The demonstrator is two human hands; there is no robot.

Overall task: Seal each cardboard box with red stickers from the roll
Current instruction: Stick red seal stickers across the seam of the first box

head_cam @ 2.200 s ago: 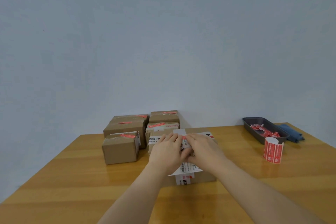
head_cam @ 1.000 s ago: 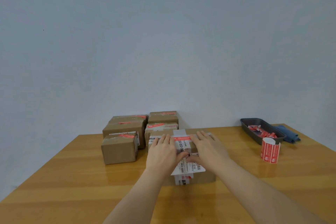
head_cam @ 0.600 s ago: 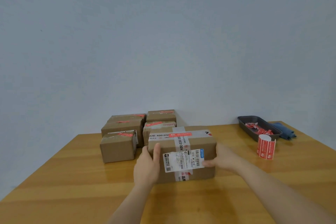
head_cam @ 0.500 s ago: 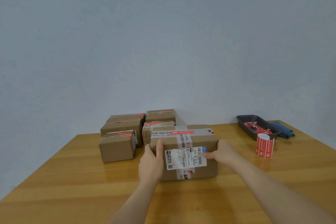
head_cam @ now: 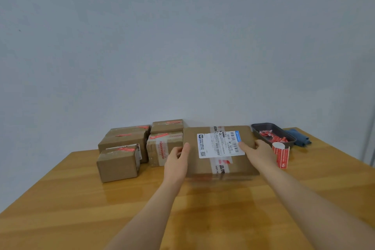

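Two bare forearms reach across a wooden table point(head_cam: 203, 219). The left hand point(head_cam: 177, 163) and right hand point(head_cam: 258, 153) grip opposite ends of a cardboard box point(head_cam: 220, 150), thumbs on its tilted face, fingers hidden behind. Its white shipping label point(head_cam: 220, 144) shows barcodes; the small print is unreadable. The red sticker roll point(head_cam: 281, 154) stands just right. Sealed boxes point(head_cam: 123, 148) sit left.

Even, soft indoor light, moderately bright. Pale sheen on the wooden table point(head_cam: 203, 209) in front of the big box point(head_cam: 194, 166), which casts a faint shadow at its near edge. Slight softness overall; label print unreadable. Wide-angle bending along the edges.
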